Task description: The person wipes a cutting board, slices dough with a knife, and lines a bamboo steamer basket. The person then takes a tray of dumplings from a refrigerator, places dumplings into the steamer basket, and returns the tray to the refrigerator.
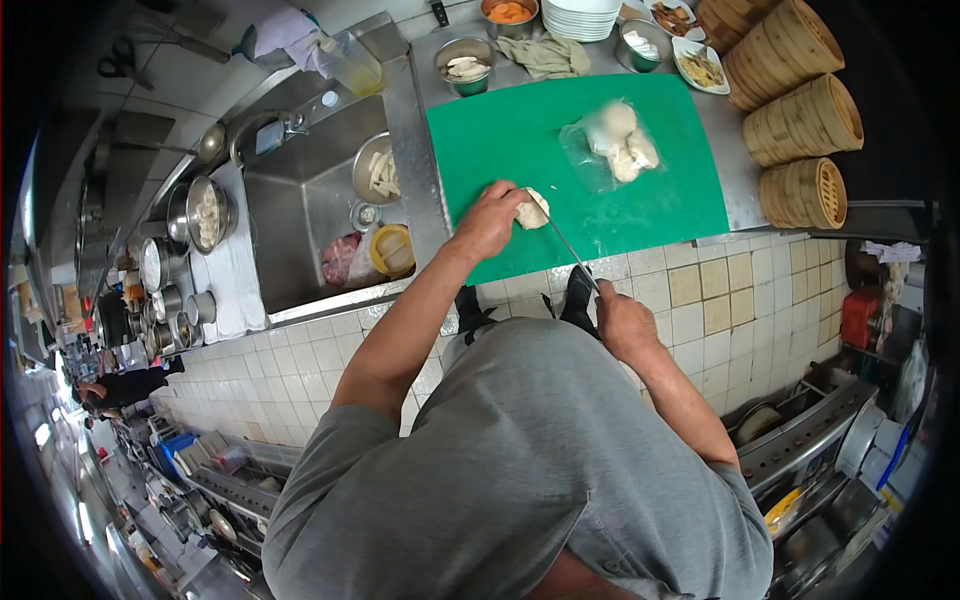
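Note:
On the green cutting board (480, 130) lies a pale, roundish piece of food (532, 212); its exact kind is unclear. My left hand (488, 222) grips it from the left, fingertips curled at its upper edge. My right hand (628, 325) is closed around the handle of a knife (566, 242). The knife's blade slants up to the left and its tip end meets the pale piece, close to my left fingers. Farther back on the board, similar pale lumps (633, 158) lie on a clear plastic bag (590, 165).
Left of the board is a steel sink (300, 200) holding a bowl of pale slices (382, 172) and a yellow container (392, 250). Bowls, stacked white plates (580, 18) and a cloth (545, 58) line the back. Bamboo steamers (803, 120) stand at right.

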{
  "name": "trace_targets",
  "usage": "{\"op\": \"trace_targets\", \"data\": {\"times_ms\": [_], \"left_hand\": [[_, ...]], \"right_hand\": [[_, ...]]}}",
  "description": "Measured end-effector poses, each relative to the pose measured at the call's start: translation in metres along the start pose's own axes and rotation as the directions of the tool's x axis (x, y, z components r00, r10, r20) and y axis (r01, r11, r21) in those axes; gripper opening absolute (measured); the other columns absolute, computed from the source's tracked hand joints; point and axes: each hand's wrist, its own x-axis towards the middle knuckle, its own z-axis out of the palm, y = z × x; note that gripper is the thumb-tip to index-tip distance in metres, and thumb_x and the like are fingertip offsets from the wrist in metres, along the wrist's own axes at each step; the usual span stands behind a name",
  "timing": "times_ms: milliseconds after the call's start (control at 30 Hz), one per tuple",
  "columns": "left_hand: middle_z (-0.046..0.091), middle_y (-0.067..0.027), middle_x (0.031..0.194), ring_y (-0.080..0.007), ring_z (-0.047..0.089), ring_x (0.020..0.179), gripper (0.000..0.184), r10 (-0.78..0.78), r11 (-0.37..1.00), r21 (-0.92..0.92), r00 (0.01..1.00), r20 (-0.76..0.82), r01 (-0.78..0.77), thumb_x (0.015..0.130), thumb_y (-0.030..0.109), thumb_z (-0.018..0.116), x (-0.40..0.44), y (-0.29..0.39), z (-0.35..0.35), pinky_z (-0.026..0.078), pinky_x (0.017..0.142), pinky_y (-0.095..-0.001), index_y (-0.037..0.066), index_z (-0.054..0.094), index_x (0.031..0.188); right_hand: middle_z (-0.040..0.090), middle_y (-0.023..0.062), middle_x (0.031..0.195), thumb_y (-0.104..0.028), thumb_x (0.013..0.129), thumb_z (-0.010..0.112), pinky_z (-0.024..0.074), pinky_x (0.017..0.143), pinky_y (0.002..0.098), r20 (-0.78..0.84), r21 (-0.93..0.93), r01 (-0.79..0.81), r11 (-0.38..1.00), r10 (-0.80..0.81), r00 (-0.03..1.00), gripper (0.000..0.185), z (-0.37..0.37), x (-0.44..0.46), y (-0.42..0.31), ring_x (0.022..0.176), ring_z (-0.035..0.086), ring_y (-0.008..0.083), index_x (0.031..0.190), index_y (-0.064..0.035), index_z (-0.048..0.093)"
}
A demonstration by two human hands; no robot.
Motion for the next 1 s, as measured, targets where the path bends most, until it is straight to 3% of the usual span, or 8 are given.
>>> {"op": "trace_targets", "data": {"times_ms": [300, 367, 433, 667, 767, 833, 900, 1000], "left_hand": [[0.056, -0.0142, 0.128, -0.0366, 0.056, 0.122, 0.036, 0.028, 1.000, -0.005, 1.000, -0.011, -0.028, 0.095, -0.003, 0.059, 0.001, -0.003, 0.000, 0.048, 0.104, -0.0430, 0.010, 0.064, 0.128], [0.056, -0.0139, 0.128, -0.0361, 0.057, 0.121, 0.038, 0.048, 0.999, 0.001, 0.998, -0.027, -0.048, 0.094, -0.004, 0.059, 0.002, 0.001, -0.001, 0.049, 0.104, -0.0428, 0.011, 0.064, 0.129], [0.056, -0.0120, 0.130, -0.0342, 0.056, 0.124, 0.056, -0.049, 0.999, 0.010, 0.996, 0.070, 0.048, 0.084, -0.013, 0.058, 0.002, 0.008, -0.004, 0.049, 0.105, -0.0419, 0.014, 0.065, 0.133], [0.054, -0.0124, 0.131, -0.0339, 0.055, 0.125, 0.068, -0.101, 0.990, 0.110, 0.984, 0.147, 0.085, 0.084, -0.016, 0.050, 0.005, 0.018, -0.010, 0.048, 0.106, -0.0413, 0.018, 0.060, 0.142], [0.055, -0.0131, 0.132, -0.0343, 0.055, 0.125, 0.054, -0.097, 0.992, 0.092, 0.993, 0.067, 0.091, 0.089, -0.012, 0.053, 0.002, 0.017, -0.006, 0.048, 0.107, -0.0416, 0.014, 0.061, 0.137], [0.056, -0.0133, 0.129, -0.0358, 0.054, 0.127, 0.044, -0.048, 0.999, -0.010, 0.990, -0.135, 0.047, 0.091, -0.004, 0.061, -0.003, 0.006, 0.003, 0.049, 0.106, -0.0435, 0.012, 0.060, 0.132], [0.056, -0.0133, 0.127, -0.0360, 0.055, 0.126, 0.036, -0.046, 0.999, 0.013, 0.990, -0.130, 0.048, 0.093, -0.001, 0.062, -0.008, -0.002, 0.008, 0.049, 0.105, -0.0440, 0.010, 0.061, 0.128], [0.057, -0.0132, 0.126, -0.0361, 0.055, 0.124, 0.026, -0.040, 0.999, 0.029, 0.990, -0.131, 0.045, 0.096, 0.004, 0.064, -0.010, -0.006, 0.013, 0.049, 0.104, -0.0448, 0.008, 0.063, 0.122]], "right_hand": [[0.073, 0.0295, 0.106, -0.004, 0.096, 0.044, 0.0569, 0.086, 0.0554, 0.095, -0.043, -0.024, 0.999, 0.028, 0.995, 0.027, 0.019, 0.085, -0.027, 0.102, 0.072, 0.0455, 0.123, 0.0009, 0.047], [0.073, 0.0295, 0.106, -0.005, 0.096, 0.044, 0.0567, 0.087, 0.0555, 0.094, -0.039, -0.024, 0.999, 0.028, 0.995, 0.027, 0.018, 0.086, -0.028, 0.101, 0.072, 0.0456, 0.123, 0.0010, 0.047], [0.072, 0.0295, 0.106, -0.005, 0.096, 0.044, 0.0566, 0.087, 0.0556, 0.098, -0.040, -0.026, 0.999, 0.030, 0.995, 0.027, 0.019, 0.086, -0.026, 0.101, 0.072, 0.0457, 0.123, 0.0011, 0.047], [0.072, 0.0296, 0.099, -0.009, 0.096, 0.048, 0.0552, 0.082, 0.0583, 0.023, -0.028, 0.040, 0.999, -0.039, 0.999, 0.023, 0.012, 0.048, -0.020, 0.094, 0.071, 0.0477, 0.117, 0.0011, 0.049], [0.071, 0.0296, 0.089, -0.016, 0.099, 0.051, 0.0539, 0.077, 0.0605, 0.008, -0.021, 0.038, 0.999, -0.038, 0.999, 0.020, 0.003, 0.007, 0.003, 0.086, 0.071, 0.0491, 0.112, -0.0001, 0.050], [0.071, 0.0292, 0.086, -0.019, 0.101, 0.052, 0.0534, 0.075, 0.0609, 0.007, -0.010, 0.050, 0.999, -0.050, 0.999, 0.021, -0.005, -0.014, 0.009, 0.083, 0.070, 0.0492, 0.110, -0.0006, 0.050], [0.073, 0.0271, 0.086, -0.016, 0.101, 0.051, 0.0546, 0.078, 0.0584, 0.048, -0.014, -0.025, 1.000, 0.026, 0.999, 0.022, -0.014, -0.029, 0.008, 0.084, 0.071, 0.0483, 0.117, -0.0010, 0.052], [0.073, 0.0278, 0.088, -0.018, 0.102, 0.049, 0.0546, 0.077, 0.0582, 0.033, -0.015, -0.018, 1.000, 0.019, 0.999, 0.021, -0.009, -0.023, 0.006, 0.085, 0.072, 0.0474, 0.114, -0.0008, 0.052]]}}
